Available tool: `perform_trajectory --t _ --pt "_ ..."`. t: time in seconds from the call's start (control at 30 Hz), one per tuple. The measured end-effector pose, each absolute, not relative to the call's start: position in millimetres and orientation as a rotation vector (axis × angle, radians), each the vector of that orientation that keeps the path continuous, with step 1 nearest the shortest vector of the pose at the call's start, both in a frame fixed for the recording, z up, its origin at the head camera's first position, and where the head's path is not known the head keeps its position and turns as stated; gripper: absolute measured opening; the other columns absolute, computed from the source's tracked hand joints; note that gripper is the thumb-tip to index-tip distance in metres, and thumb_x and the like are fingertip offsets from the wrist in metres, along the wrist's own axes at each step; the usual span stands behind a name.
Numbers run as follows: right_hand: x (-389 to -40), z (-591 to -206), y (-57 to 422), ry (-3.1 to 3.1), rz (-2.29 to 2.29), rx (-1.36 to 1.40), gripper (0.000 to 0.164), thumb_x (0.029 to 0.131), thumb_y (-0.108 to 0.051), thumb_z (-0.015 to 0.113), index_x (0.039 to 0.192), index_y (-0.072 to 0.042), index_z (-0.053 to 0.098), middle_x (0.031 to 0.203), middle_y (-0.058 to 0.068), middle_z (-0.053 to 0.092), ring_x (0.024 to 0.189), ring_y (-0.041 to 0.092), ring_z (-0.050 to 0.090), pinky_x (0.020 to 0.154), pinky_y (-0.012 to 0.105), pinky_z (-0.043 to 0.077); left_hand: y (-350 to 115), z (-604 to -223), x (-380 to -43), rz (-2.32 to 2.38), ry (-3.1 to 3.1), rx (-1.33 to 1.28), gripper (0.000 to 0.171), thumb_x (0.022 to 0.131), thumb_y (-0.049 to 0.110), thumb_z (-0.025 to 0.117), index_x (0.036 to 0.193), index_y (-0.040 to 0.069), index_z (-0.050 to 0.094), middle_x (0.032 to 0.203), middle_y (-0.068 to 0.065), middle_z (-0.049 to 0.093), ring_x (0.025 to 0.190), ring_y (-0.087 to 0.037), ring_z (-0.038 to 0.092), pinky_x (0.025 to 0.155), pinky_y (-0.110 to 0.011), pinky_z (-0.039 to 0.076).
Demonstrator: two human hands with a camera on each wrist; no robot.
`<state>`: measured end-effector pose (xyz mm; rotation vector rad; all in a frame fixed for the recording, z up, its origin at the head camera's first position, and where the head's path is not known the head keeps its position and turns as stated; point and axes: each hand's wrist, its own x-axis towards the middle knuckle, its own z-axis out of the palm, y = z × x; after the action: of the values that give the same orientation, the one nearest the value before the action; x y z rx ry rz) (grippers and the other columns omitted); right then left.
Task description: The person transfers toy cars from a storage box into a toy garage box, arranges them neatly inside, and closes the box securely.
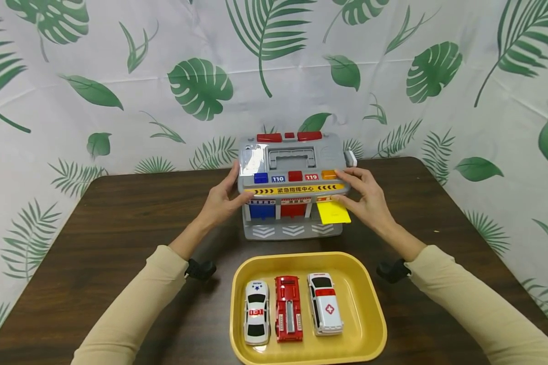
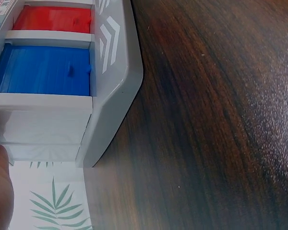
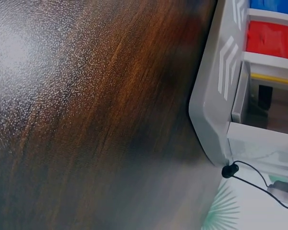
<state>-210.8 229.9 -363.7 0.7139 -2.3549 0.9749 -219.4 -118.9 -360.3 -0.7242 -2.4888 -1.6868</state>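
Observation:
A grey toy garage [image 1: 294, 232] stands on the table before the patterned cloth, its handle folded flat on the roof. My left hand [image 1: 222, 199] grips its left side, thumb on the front edge; part of that hand shows in the left wrist view. With my right hand [image 1: 366, 195], I hold the roof's right front edge, index finger at the orange button [image 1: 329, 174] and thumb by the yellow door [image 1: 333, 214]. That door is swung up, exposing the right bay [image 3: 273, 108]. The blue door [image 2: 45, 69] and red door [image 3: 271, 40] are closed.
Nearer me, a yellow tray [image 1: 377, 324] holds a white police car [image 1: 257, 317], a red fire truck [image 1: 288, 309] and a white ambulance [image 1: 325, 304]. A white piece [image 1: 350, 158] juts from the garage's right side. The dark wooden table [image 1: 132, 218] ends at the leaf-print cloth [image 1: 141, 126].

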Motion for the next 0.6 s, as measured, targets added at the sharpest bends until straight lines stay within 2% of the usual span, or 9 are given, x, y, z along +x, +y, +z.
perform_trajectory --t 0.1,0.27,0.5,0.6 --pt "-211 -364 230 -2.360 0.970 0.713 0.061 0.071 -0.001 0.079 0.129 -0.005 0.058 0.126 0.020 0.049 0.108 0.029 0.046 0.081 0.026 0.037 -120 -369 -225 -1.677 -2.481 -0.723 0.083 0.090 0.016 0.064 0.152 0.012 0.008 0.158 -0.002 0.011 0.138 -0.024 0.031 0.108 -0.039 0.035" --pt "-209 -363 230 -2.379 0.966 0.696 0.062 0.072 -0.002 0.079 0.130 -0.006 0.057 0.126 0.019 0.050 0.108 0.028 0.046 0.083 0.024 0.037 -121 -372 -227 -1.679 -2.458 -0.751 0.084 0.090 0.022 0.064 0.152 0.011 0.009 0.157 -0.001 0.011 0.138 -0.023 0.031 0.108 -0.039 0.035" --pt "-207 -360 230 -2.411 0.931 0.705 0.062 0.075 -0.003 0.077 0.132 -0.005 0.054 0.128 0.021 0.049 0.110 0.032 0.046 0.084 0.041 0.042 -120 -369 -227 -1.666 -2.483 -0.717 0.083 0.090 0.018 0.064 0.152 0.012 0.009 0.158 -0.001 0.012 0.139 -0.021 0.029 0.109 -0.038 0.035" --pt "-200 -356 232 -2.442 0.928 0.653 0.060 0.075 -0.003 0.077 0.131 -0.002 0.055 0.126 0.021 0.049 0.110 0.032 0.048 0.091 0.046 0.049 -119 -368 -228 -1.677 -2.494 -0.707 0.082 0.090 0.010 0.063 0.151 0.007 0.008 0.158 -0.007 0.010 0.140 -0.025 0.027 0.110 -0.041 0.033"
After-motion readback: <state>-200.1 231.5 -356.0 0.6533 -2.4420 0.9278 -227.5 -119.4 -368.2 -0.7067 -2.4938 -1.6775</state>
